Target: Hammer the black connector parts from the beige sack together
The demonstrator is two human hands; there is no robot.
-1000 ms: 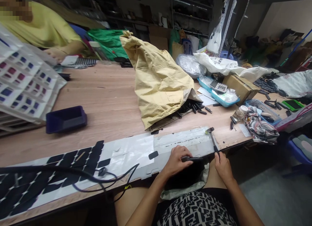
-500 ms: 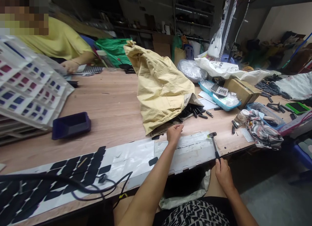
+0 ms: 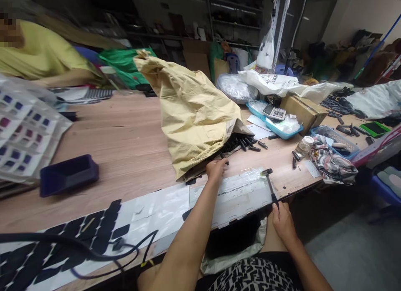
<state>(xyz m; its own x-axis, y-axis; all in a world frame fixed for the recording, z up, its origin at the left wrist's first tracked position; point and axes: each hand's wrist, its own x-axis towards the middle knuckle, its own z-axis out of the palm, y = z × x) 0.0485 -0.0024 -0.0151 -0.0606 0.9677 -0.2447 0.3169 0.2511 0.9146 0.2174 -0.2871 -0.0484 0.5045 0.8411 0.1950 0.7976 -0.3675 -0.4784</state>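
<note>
My left hand [image 3: 215, 169] reaches across the table to the mouth of a crumpled yellow paper sack [image 3: 191, 111], fingers curled on one of the small black parts [image 3: 242, 143] spilling out of it. My right hand [image 3: 282, 223] stays at the table's front edge, wrapped round the black handle of a small hammer [image 3: 269, 183] whose head rests on the table. Between the hands lies a long white plastic sheet [image 3: 238, 195]. On its left part, black flat pieces [image 3: 94, 228] are stuck in rows.
A dark blue tray [image 3: 67, 174] sits at left beside stacked sample cards [image 3: 25, 132]. A person in a yellow shirt [image 3: 40, 57] works at the far left. Blue trays with a calculator [image 3: 273, 112], a cardboard box [image 3: 302, 109] and a cloth [image 3: 332, 163] crowd the right. A black cable [image 3: 78, 245] crosses the front.
My left hand left the black part at the table's front edge and stretched forward to the sack's mouth. The right hand kept its grip on the hammer. The view shifted slightly.
</note>
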